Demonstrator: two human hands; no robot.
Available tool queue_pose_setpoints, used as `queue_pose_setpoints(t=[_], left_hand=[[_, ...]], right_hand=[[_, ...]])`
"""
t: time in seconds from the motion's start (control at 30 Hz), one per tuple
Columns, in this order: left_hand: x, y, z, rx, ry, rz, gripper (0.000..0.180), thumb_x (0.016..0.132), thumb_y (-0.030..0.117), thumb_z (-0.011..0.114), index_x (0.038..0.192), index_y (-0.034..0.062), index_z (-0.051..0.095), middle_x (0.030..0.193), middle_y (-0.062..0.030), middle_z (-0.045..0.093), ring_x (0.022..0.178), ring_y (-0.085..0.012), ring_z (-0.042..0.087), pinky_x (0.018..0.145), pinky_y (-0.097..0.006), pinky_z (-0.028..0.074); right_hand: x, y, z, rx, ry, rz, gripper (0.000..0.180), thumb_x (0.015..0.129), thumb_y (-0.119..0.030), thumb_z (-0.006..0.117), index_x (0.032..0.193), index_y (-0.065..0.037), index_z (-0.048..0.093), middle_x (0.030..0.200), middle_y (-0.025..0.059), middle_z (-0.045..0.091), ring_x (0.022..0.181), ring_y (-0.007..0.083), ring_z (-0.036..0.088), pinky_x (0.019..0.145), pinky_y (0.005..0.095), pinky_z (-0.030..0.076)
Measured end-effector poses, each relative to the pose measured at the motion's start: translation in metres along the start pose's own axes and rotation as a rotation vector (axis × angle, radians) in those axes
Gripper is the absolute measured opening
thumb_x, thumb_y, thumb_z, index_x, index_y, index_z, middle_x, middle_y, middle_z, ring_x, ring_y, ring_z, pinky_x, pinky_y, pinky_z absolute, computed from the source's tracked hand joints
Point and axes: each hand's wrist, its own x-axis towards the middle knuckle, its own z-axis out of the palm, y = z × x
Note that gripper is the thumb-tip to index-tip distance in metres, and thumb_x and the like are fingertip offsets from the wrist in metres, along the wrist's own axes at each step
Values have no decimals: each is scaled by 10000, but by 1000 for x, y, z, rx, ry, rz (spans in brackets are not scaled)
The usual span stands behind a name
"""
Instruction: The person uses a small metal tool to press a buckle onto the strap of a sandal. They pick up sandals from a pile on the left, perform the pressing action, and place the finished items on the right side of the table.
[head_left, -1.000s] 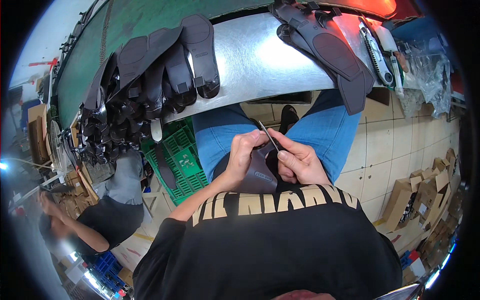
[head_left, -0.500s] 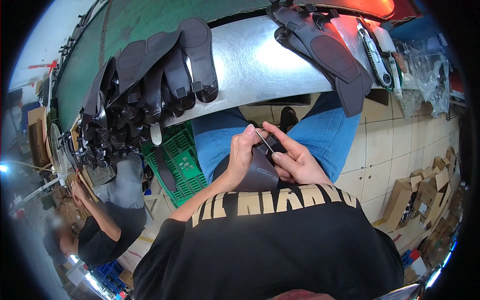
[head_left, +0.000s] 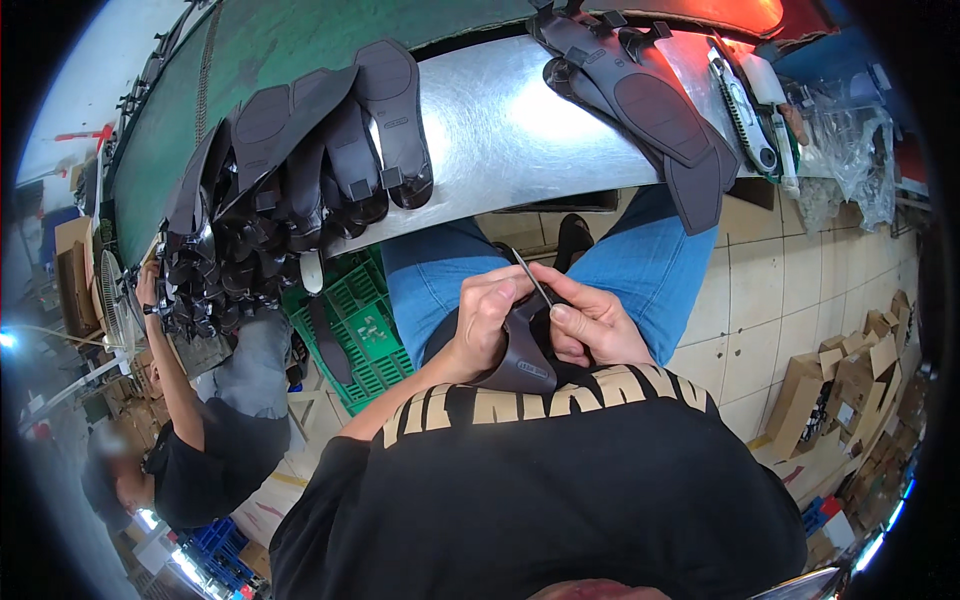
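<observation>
In my lap is a dark brown shoe sole (head_left: 524, 366), bent upward. My left hand (head_left: 486, 318) is closed around its left side, thumb on top. My right hand (head_left: 598, 322) pinches a thin straight metal tool (head_left: 533, 277) between thumb and fingers, at the sole's far end. The tool slants up and to the left, its tip beyond the left fingertips. My fingers cover much of the sole's far end, so what the tool touches there is hidden.
Ahead on the metal bench (head_left: 480, 130) lie a heap of dark soles (head_left: 262, 140) at left and a smaller stack (head_left: 655, 110) at right. Beside that stack is a utility knife (head_left: 745, 115). A green crate (head_left: 365, 335) stands by my left leg. A co-worker (head_left: 215, 440) sits at left.
The sole has tipped up and narrowed in view between my hands. The tool has shifted slightly, pointing farther away from me. The co-worker's arm has reached forward toward the bench.
</observation>
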Motion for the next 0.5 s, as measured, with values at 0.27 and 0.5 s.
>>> queue_pose_setpoints(t=[0.27, 0.5], left_hand=[[-1, -9, -2, -77, -2, -190, 443, 908, 276, 396, 849, -117, 594, 786, -166, 601, 703, -202, 549, 621, -307, 405], [11, 20, -7, -263, -15, -709, 343, 939, 276, 503, 961, -28, 662, 825, -47, 629, 756, -109, 562, 678, -252, 419]], right_hand=[[3, -7, -7, 68, -30, 77, 476, 1017, -127, 450, 1481, -150, 349, 592, -33, 398, 512, 34, 375, 456, 180, 326], [6, -20, -10, 86, 18, 126, 472, 1023, -185, 437, 1481, -131, 335, 576, -34, 397, 457, 45, 382, 412, 190, 327]])
